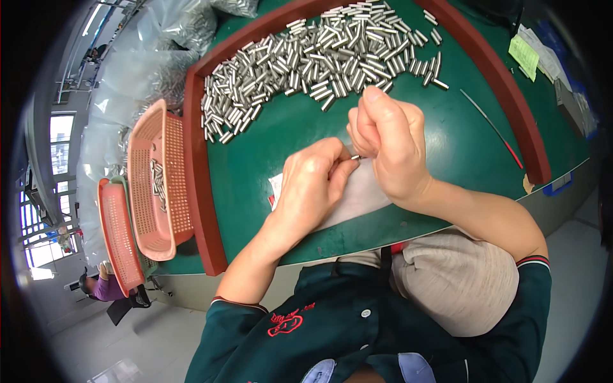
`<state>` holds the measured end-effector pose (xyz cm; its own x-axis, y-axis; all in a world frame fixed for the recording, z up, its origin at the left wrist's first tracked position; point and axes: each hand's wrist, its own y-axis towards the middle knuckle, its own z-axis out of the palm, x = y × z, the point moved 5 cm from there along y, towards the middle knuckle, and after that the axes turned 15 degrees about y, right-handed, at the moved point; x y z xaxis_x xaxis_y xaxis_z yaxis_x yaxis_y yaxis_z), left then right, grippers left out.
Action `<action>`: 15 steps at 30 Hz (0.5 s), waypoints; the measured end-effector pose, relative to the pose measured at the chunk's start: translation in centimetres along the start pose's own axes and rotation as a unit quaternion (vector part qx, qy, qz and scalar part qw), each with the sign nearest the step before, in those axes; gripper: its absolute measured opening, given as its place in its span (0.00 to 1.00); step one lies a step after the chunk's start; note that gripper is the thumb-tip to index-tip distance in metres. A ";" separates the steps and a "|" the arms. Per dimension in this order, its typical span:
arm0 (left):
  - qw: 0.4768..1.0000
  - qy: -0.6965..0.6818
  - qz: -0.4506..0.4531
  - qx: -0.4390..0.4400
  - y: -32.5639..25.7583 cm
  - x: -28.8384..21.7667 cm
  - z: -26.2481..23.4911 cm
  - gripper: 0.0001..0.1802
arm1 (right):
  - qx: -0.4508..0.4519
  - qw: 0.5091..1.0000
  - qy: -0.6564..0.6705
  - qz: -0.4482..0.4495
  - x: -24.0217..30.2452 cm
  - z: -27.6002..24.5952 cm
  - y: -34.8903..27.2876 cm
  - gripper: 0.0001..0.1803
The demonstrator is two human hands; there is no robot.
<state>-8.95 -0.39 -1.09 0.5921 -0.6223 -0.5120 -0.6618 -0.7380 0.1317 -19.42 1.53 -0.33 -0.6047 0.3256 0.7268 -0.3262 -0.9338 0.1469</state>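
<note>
My left hand [314, 182] is closed low over the green table, thumb and forefinger pinching a small metal pin [356, 157] whose shiny end sticks out toward the right. Close beside it, my right hand [393, 147] is raised and curled into a fist with the thumb on top. Whatever those fingers may hold is hidden. Under both hands lies a whitish sheet [364, 195], partly covered by them. Beyond the hands spreads a large heap of short metal pins [319, 60], lying every which way.
A dark red wooden rim [199, 172] borders the green tabletop [255, 210]. Pink baskets [172, 210] stand at the left, one with some pins inside. Clear plastic bags [134, 76] sit behind them. A thin red-handled tool [511, 153] and yellow paper [523, 57] lie at right.
</note>
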 end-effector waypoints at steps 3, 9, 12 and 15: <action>1.000 -0.030 0.000 0.003 0.2 -0.1 -0.9 0.06 | -0.003 1.000 0.026 0.005 0.2 -0.3 0.1 0.24; 0.789 -0.589 -0.147 0.096 0.9 3.2 -0.7 0.06 | -0.033 0.995 0.075 0.056 0.3 -0.6 0.5 0.24; 0.725 -0.653 -0.200 0.094 1.8 3.2 -0.9 0.10 | -0.028 0.995 0.074 0.064 0.4 -0.6 0.5 0.24; 0.755 -0.611 -0.197 0.133 2.3 4.7 -0.7 0.10 | -0.020 0.994 0.078 0.071 0.5 -0.4 0.6 0.24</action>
<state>-7.40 -5.22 -2.55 0.0084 0.4565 -0.8897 -0.7101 -0.6237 -0.3267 -20.20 1.22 -0.20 -0.7509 0.2128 0.6252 -0.2559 -0.9665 0.0216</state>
